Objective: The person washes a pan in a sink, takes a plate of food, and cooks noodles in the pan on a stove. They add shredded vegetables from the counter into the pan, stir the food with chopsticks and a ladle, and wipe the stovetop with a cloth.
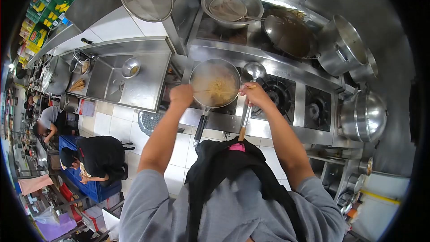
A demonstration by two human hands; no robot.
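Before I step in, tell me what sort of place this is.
Most likely a restaurant kitchen: it has a row of gas burners, big metal pots and a long steel sink.

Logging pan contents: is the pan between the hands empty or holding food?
Holding food: a yellowish heap lies in the pan.

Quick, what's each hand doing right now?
Left hand: closed beside the pan; what it grips cannot be told.
Right hand: closed on a thin stick.
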